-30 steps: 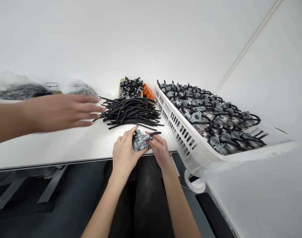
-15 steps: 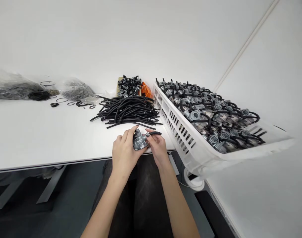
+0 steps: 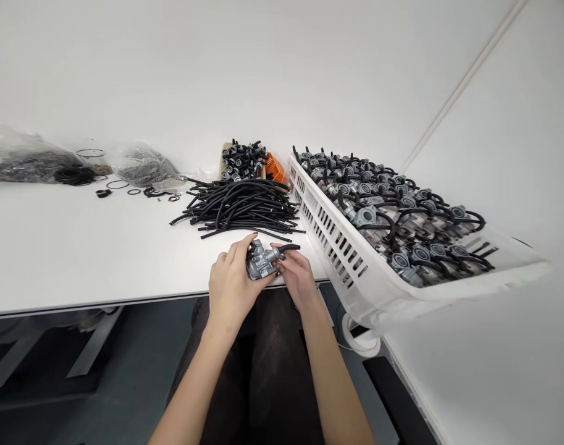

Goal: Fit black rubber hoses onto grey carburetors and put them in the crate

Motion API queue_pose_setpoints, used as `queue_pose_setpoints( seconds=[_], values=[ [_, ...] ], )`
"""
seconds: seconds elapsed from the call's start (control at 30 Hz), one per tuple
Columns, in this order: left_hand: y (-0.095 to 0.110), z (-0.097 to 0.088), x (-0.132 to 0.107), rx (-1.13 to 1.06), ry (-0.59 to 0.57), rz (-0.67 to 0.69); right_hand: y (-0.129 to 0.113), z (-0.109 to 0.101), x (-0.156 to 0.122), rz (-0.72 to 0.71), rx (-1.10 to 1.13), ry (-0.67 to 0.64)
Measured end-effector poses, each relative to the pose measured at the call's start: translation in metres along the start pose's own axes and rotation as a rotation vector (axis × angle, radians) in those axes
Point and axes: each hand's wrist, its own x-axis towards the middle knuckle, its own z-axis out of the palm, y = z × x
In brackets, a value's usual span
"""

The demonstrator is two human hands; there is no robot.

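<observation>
Near the front edge of the table, my left hand (image 3: 230, 273) is wrapped round a grey metal carburetor (image 3: 262, 262) from the left. A short black rubber piece (image 3: 290, 247) sticks out from its right end. My right hand (image 3: 299, 275) pinches the right side of the carburetor, just below that rubber piece; part of its grip is hidden behind the metal. Just beyond both hands lies a loose heap of black rubber hoses (image 3: 244, 207).
A white perforated crate (image 3: 335, 238), full of carburetors (image 3: 367, 215), stands at the right. Behind the hoses are a box of small capped parts (image 3: 242, 162) and an orange bin (image 3: 275, 168). Bags of small parts (image 3: 143, 167) and black rings (image 3: 117, 184) lie at left.
My right thumb has moved from on top of the fitting, by the black rubber piece, down to its lower side. The carburetor stays in my left hand, turned slightly.
</observation>
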Motion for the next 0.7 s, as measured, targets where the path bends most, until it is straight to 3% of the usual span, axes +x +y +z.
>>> queue_pose_setpoints(
  seconds=[0.7],
  values=[
    [0.006, 0.003, -0.001, 0.085, 0.019, 0.014, 0.01, 0.003, 0.004, -0.056, -0.064, 0.104]
  ],
)
